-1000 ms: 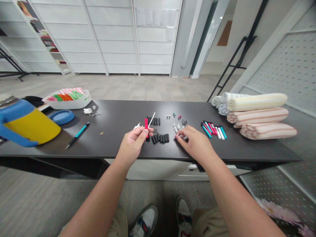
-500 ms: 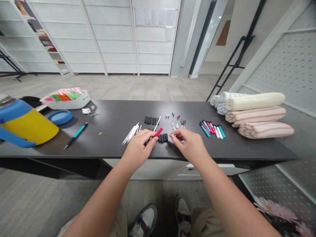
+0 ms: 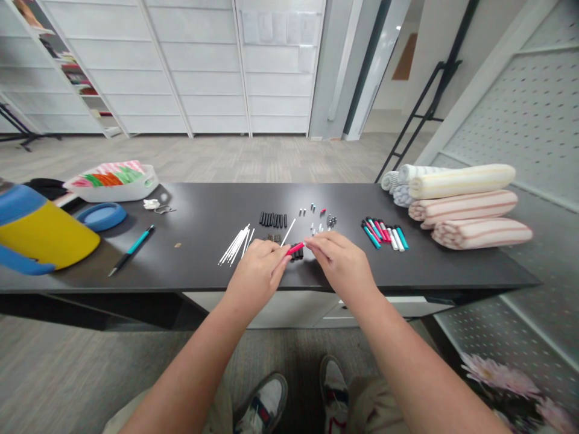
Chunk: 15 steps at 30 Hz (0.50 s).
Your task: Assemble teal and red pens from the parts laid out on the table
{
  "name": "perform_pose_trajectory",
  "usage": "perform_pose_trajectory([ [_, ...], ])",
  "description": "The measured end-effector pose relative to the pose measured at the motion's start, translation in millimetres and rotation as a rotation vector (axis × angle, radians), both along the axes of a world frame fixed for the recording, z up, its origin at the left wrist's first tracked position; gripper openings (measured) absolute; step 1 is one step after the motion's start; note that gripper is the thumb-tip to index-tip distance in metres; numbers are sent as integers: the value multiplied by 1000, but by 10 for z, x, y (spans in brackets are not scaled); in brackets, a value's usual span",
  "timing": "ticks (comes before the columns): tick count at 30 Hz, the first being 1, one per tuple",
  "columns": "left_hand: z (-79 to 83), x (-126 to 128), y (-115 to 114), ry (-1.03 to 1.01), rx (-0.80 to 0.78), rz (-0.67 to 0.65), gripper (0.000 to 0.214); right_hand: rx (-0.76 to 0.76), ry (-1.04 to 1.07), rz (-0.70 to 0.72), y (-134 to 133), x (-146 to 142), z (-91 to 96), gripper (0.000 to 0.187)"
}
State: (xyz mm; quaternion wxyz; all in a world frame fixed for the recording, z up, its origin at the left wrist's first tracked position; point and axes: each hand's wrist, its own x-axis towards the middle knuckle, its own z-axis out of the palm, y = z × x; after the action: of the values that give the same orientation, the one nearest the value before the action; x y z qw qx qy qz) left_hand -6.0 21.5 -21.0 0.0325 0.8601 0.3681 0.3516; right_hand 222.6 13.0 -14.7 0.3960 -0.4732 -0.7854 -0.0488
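My left hand (image 3: pixel 257 271) is closed around a short red pen barrel (image 3: pixel 295 248), which points to the right. A thin white stick (image 3: pixel 288 232) juts out beside those fingers, and its lower end is hidden. My right hand (image 3: pixel 341 260) pinches a small pale piece at the right end of the barrel; fingertips cover most of it. Black tubes (image 3: pixel 297 255) lie under the barrel, partly hidden. Behind the hands are a row of black tubes (image 3: pixel 273 220), small metal-coloured parts (image 3: pixel 273 238) and small white tips (image 3: pixel 316 229). White sticks (image 3: pixel 235 244) lie fanned out left of my left hand.
Red, teal and white pens (image 3: pixel 384 234) lie at the right, before rolled towels (image 3: pixel 470 205). On the left are a teal pen (image 3: pixel 132 250), a yellow and blue jug (image 3: pixel 49 232), a blue lid (image 3: pixel 102 217) and a white basket (image 3: pixel 113 191). The dark desk's front edge (image 3: pixel 149 290) is near.
My right hand has moved left and brought its small piece against the red barrel's end. The barrel has tipped from slanting upward to lying nearly level. The view has shifted slightly.
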Motion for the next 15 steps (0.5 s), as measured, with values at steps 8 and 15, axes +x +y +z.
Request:
perform_pose_trajectory([
  [8, 6, 14, -4, 1, 8, 1, 26, 6, -27, 157, -39, -11, -13, 40],
  [15, 102, 1, -29, -84, -18, -58, 25, -58, 121, 48, -44, -8, 37, 41],
])
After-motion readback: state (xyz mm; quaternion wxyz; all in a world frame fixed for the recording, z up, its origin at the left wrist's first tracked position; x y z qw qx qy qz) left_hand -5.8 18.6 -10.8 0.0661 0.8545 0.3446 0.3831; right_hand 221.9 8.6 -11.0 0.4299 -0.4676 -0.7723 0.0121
